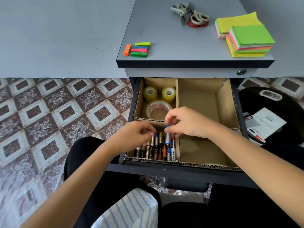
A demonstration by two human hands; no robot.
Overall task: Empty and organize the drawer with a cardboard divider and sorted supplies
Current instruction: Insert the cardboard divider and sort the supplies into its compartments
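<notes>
The open drawer (177, 171) holds a cardboard divider (177, 96) with several compartments. Several batteries (158, 152) lie in the front-left compartment. My right hand (185, 122) pinches a blue-and-white battery (167, 137) upright above them. My left hand (139, 134), blurred, has its fingers curled down among the batteries; whether it holds one I cannot tell. The back-left compartment holds two yellowish tape rolls (150, 93) and a wide brown roll (158, 111). The right compartments hold nothing.
On the cabinet top (172, 38) lie coloured sticky flags (139, 49), scissors (185, 11) with red tape rolls (197, 22), and two stacks of sticky notes (248, 39). A black bin (266, 102) with papers stands at the right. Tiled floor lies to the left.
</notes>
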